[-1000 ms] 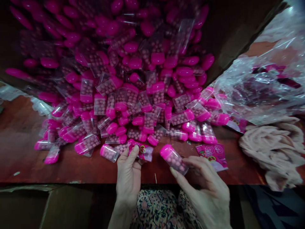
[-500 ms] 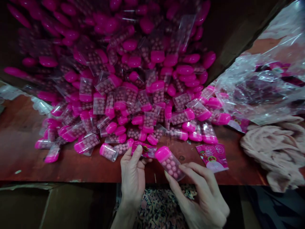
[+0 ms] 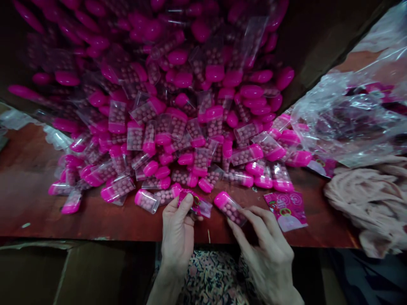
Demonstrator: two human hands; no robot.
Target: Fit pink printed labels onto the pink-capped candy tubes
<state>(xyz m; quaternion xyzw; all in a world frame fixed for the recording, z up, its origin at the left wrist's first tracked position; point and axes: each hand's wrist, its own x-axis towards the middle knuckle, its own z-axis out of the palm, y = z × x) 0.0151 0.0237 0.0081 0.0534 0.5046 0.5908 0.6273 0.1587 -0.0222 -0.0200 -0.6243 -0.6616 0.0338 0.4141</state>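
My left hand (image 3: 179,233) pinches a small printed pink sleeve (image 3: 199,205) between thumb and fingers, above the front of the table. To its right, my right hand (image 3: 265,248) grips the clear end of a small candy container (image 3: 229,207) with thumb and fingertips. This container is transparent, filled with pink balls, and its bright pink cap points up and left toward the sleeve; the two are apart. Just beyond my right fingers lies a flat printed pink label (image 3: 287,209). Many similar capped containers (image 3: 200,161) are heaped beyond both hands.
The heap spills from a dark open box (image 3: 321,46) onto the reddish wooden table (image 3: 28,169). At the right are a crumpled clear plastic bag (image 3: 346,118) with printed pieces inside and a bunched beige cloth (image 3: 362,199). Brown cardboard (image 3: 92,271) stands below the table edge at left.
My right hand has shifted with the candy container, which now sits slightly farther right and lower at its cap end. The sleeve in my left hand has turned, its free end tilting downward.
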